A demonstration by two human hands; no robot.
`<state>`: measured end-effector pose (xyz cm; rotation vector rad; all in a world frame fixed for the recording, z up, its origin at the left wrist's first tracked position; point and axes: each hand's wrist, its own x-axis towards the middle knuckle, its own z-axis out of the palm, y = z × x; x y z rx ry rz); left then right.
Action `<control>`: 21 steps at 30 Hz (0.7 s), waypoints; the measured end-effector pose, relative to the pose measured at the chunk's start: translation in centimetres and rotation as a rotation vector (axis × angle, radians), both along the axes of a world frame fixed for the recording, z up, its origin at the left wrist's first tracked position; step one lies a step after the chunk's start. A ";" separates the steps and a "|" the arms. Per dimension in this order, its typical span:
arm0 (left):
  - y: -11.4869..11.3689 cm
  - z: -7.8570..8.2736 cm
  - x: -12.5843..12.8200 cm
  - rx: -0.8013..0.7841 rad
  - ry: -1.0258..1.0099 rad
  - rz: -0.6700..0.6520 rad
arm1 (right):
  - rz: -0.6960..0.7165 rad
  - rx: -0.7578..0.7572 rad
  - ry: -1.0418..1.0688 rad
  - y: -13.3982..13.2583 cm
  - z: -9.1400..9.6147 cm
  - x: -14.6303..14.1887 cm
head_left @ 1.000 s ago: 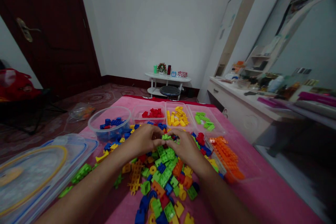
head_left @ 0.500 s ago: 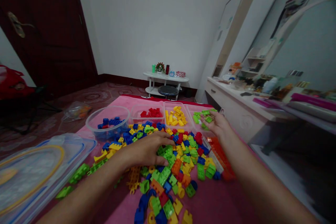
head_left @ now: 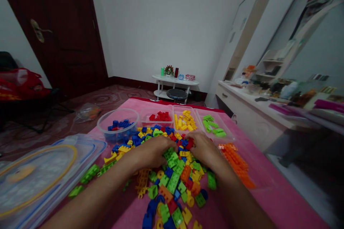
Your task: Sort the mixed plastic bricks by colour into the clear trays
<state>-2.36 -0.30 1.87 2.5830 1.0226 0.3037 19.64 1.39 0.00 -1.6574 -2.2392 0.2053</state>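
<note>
A heap of loose toy building bricks in several colours (head_left: 173, 182) covers the middle of the pink cloth. At the heap's centre my left hand (head_left: 157, 150) is closed, fingers curled down, with a green brick (head_left: 170, 156) between thumb and fingers. To its right, my right hand (head_left: 202, 147) dips into the heap, its fingers bent beside a red brick (head_left: 189, 144). What its fingertips pinch is hidden. Behind the hands stand clear boxes: a green-brick box (head_left: 228, 134), a yellow-brick box (head_left: 174, 108) and a red-brick box (head_left: 142, 118).
A round tub (head_left: 100, 128) of blue bricks stands left of the boxes. Orange bricks (head_left: 236, 162) lie in a clear box beyond my right forearm. Large clear lids (head_left: 57, 179) lie at the left. A white dresser (head_left: 249, 111) stands along the right side.
My right hand has come from the green-brick box down and left into the heap. Green bricks now lie in that box. My left hand stays over the heap; the view has shifted slightly.
</note>
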 end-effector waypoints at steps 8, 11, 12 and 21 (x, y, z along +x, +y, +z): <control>0.3 -0.1 -0.1 0.143 0.091 0.055 | 0.167 -0.131 -0.013 -3.0 2.6 -1.0; 0.4 -0.1 -0.4 0.162 0.099 0.093 | 0.322 -0.220 -0.069 -4.5 2.6 -1.7; 0.5 -0.1 -0.4 0.172 0.099 0.113 | 0.351 -0.226 -0.098 -4.8 2.3 -2.0; 1.8 0.2 -0.5 0.029 -0.360 0.267 | 0.233 -0.221 0.320 -3.2 1.4 -2.0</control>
